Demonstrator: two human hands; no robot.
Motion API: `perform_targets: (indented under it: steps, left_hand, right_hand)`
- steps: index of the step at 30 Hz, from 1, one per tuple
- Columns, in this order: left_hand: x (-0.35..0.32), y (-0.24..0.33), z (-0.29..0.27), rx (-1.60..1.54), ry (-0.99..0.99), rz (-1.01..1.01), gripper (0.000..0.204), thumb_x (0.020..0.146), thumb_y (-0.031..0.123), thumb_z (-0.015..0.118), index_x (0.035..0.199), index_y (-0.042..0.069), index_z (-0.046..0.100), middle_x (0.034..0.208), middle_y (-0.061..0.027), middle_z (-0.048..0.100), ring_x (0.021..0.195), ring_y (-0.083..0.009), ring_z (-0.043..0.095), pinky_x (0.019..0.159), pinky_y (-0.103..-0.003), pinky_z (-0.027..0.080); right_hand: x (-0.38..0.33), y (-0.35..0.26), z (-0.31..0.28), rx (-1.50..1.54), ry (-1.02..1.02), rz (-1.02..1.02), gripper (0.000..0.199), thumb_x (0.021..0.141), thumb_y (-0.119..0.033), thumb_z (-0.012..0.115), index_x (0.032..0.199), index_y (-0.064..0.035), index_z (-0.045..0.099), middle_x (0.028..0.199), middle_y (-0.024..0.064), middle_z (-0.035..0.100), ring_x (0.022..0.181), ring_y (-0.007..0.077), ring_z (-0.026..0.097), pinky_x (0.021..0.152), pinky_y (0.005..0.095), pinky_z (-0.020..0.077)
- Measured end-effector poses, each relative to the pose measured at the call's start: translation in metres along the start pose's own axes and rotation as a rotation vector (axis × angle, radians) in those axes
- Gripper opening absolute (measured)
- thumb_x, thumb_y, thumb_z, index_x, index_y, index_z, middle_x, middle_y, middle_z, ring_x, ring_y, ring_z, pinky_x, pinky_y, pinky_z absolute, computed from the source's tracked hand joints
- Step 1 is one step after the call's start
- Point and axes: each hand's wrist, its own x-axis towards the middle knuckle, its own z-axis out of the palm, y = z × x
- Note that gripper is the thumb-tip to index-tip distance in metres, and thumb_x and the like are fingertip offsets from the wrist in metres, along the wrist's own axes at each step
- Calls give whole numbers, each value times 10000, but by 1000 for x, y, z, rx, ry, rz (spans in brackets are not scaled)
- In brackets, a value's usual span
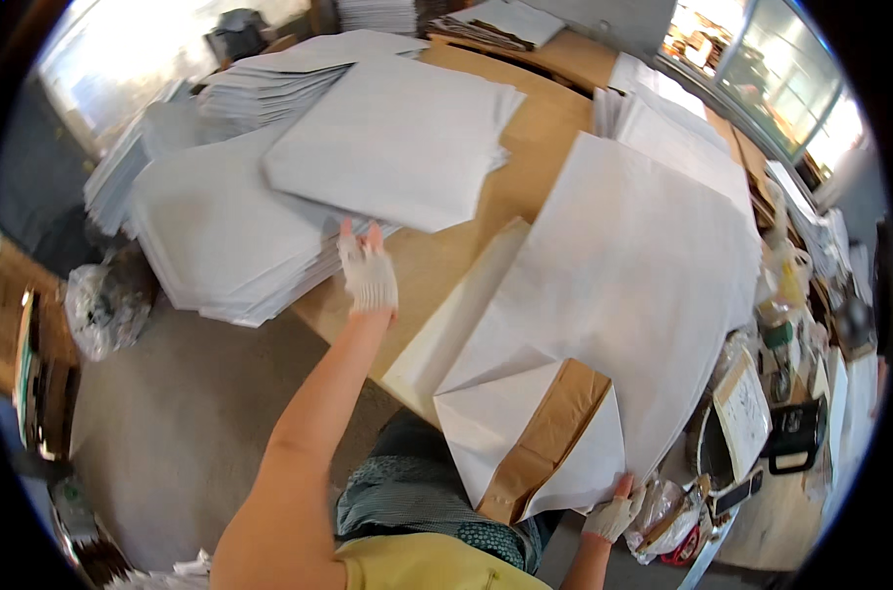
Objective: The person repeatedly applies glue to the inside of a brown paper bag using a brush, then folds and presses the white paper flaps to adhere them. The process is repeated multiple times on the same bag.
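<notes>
My left hand [368,270], in a pale fingerless glove, reaches forward with fingers stretched apart. Its fingertips are at the near edge of a white paper sheet [387,147], which lies tilted over a layered white paper stack [220,216]. My right hand [613,513], gloved the same way, is low on the right with thumb and forefinger apart, at the near corner of a folded white paper piece [486,418]. A brown paper strip [549,433] runs across that piece. Beneath it lie large white paper sheets [633,265]. Some of my right fingers are hidden.
The wooden table [535,128] bears more paper stacks at its far side. To the right are a black mug [796,436], a phone [739,492], plastic bags [667,521] and other clutter. A clear plastic bag [107,310] hangs or stands left of the stack.
</notes>
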Motion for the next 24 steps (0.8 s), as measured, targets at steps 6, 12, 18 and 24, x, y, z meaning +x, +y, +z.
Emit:
perform_targets:
  steps: [6,12,18,24]
  left_hand:
    - [-74,-73,32,566,-907,358,621,973,279,619,1509,88,369,1222,-71,591,1084,-190,571,975,-324,447]
    - [-95,29,142,29,-990,-162,585,946,269,644,1468,95,447,1363,-117,527,1392,-214,365,1118,-343,311]
    - [-107,-55,232,300,-851,447,567,899,265,713,1377,47,501,1375,-184,470,1222,-252,505,1032,-342,431]
    - [-81,-38,322,298,-788,200,547,867,286,740,1340,98,541,1428,-188,377,1242,-296,488,1031,-385,427]
  right_hand:
    - [105,-39,37,-27,143,39,364,979,-271,635,1284,-88,553,1191,26,621,1042,117,588,833,277,508]
    - [172,-111,118,-60,333,83,526,979,-261,629,1445,-96,450,1261,24,595,1046,124,559,848,255,481]
    - [276,-93,122,-115,233,-367,553,987,-231,588,1490,-82,413,1341,68,536,1130,190,559,976,300,460]
    - [344,-126,175,-717,258,-547,590,921,-282,606,1396,48,489,1425,245,493,1280,343,505,1089,391,380]
